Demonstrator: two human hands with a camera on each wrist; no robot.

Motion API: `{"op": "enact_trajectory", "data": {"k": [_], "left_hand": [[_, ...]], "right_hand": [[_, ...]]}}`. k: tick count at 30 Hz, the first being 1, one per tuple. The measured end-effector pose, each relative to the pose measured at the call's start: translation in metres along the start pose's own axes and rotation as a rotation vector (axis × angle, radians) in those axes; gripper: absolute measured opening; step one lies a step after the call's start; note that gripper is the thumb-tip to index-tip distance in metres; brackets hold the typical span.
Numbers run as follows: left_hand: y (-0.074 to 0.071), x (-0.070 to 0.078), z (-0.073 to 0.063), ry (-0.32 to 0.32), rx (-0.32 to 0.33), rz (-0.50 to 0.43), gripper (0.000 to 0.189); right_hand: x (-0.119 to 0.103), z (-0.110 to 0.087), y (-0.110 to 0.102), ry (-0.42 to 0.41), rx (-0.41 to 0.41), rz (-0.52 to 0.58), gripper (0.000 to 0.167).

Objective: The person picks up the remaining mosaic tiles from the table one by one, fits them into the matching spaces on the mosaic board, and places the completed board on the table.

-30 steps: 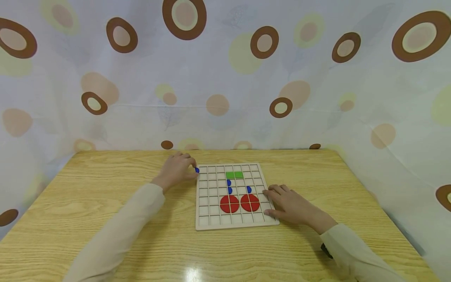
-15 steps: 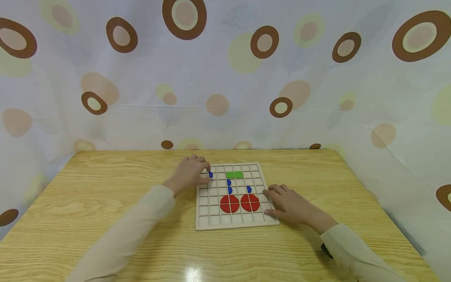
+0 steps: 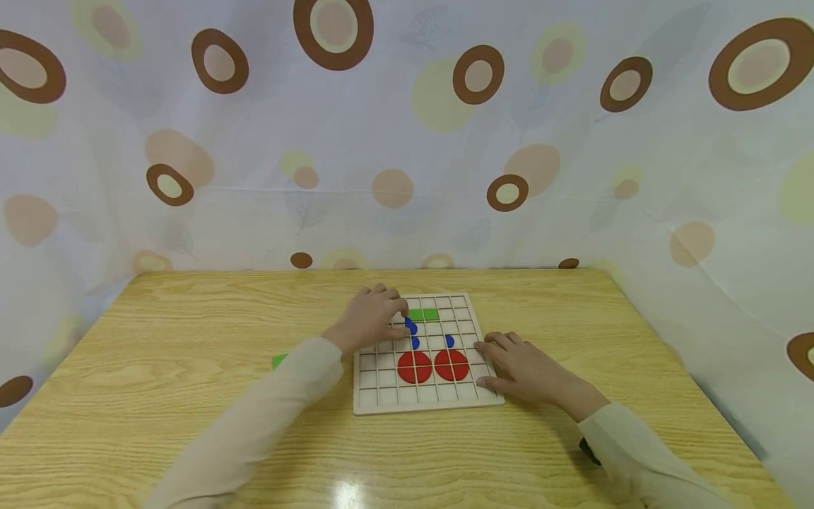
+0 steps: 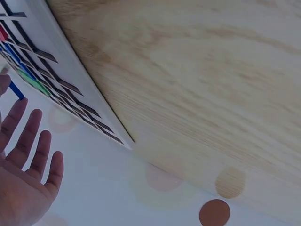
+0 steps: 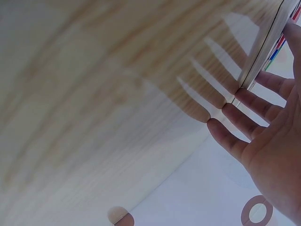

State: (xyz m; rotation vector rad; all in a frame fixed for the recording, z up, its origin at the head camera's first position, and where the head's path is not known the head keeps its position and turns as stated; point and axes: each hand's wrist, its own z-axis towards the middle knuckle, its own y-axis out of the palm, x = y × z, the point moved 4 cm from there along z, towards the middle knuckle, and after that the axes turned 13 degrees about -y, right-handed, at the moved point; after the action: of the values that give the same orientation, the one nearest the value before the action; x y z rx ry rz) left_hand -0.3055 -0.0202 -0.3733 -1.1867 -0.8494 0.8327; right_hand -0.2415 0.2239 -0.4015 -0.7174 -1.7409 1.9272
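Observation:
My left hand (image 3: 370, 319) is over the upper left part of a white gridded board (image 3: 427, 408). Its thumb and index finger pinch a small blue half-round tile (image 4: 16, 90), while the other fingers are spread. Just beyond the fingertips sit two green square tiles (image 3: 423, 314) side by side. Below them, blue tiles lie in one column, with another blue tile (image 3: 449, 341) further right. Two red circles, a left one (image 3: 415, 367) and a right one (image 3: 451, 366), fill cells lower down. My right hand (image 3: 524, 371) rests with extended fingers at the board's right edge.
The board lies on a wood-grain table (image 3: 210, 311). Left of it, a green tile (image 3: 278, 361) is partly covered by the left sleeve (image 3: 280, 403). A dark object (image 3: 589, 452) shows beside the right sleeve. A patterned cloth (image 3: 394, 141) hangs behind the table.
My left hand has carried the blue tile rightward from the board's upper left corner to beside the green squares. The sleeve's shift uncovers a green tile on the table. My right hand stays put.

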Motion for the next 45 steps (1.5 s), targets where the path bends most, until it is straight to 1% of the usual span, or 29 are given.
{"op": "enact_trajectory", "data": {"k": [3, 6, 15, 22, 31, 38, 45], "left_hand": [[0.002, 0.008, 0.002, 0.019, 0.004, -0.019, 0.028], [0.004, 0.014, 0.005, 0.03, 0.01, -0.008, 0.029], [0.007, 0.03, 0.015, 0.018, 0.011, -0.003, 0.028], [0.013, 0.038, 0.024, -0.015, -0.031, 0.014, 0.03], [0.018, 0.045, 0.034, -0.035, -0.062, 0.022, 0.031], [0.019, 0.053, 0.037, -0.027, -0.083, 0.036, 0.031], [0.022, 0.058, 0.038, -0.034, -0.08, 0.076, 0.029]], "right_hand": [[0.0, 0.0, 0.001, 0.003, -0.007, 0.005, 0.059], [0.0, 0.0, 0.001, 0.001, -0.009, 0.004, 0.059], [0.001, 0.001, 0.0, 0.026, -0.03, 0.021, 0.06], [0.002, 0.001, 0.001, 0.033, -0.038, 0.029, 0.06], [0.002, 0.001, 0.001, 0.035, -0.038, 0.037, 0.061], [0.002, 0.001, 0.001, 0.034, -0.033, 0.031, 0.062], [0.001, 0.0, 0.0, 0.032, -0.025, 0.034, 0.061]]}}
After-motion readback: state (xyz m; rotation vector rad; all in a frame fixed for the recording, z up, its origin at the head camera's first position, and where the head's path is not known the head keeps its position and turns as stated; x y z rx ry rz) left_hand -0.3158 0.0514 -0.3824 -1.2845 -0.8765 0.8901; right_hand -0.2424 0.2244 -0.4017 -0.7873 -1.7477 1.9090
